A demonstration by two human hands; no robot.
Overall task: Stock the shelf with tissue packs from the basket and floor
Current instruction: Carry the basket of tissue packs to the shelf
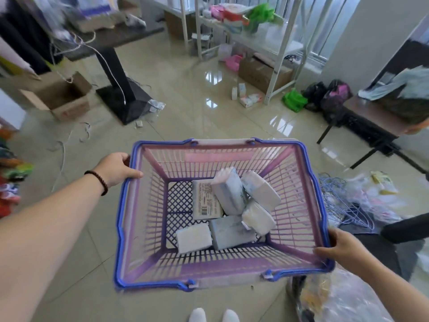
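Note:
A pink plastic basket with a blue rim (125, 205) is held up over the tiled floor. My left hand (117, 168) grips its left rim near the far corner. My right hand (341, 248) grips the near right corner. Several pale grey-blue tissue packs (228, 191) lie jumbled on the basket's bottom, some flat and some tilted. More small packs (247, 98) lie on the floor by the leg of a white metal shelf (276, 73) at the back.
A black table pedestal (123, 98) and an open cardboard box (60, 98) stand at left. Bags (294, 99), a dark bench (369, 122) and a pile of wire hangers (341, 203) crowd the right. A clear bag (336, 298) sits near my feet.

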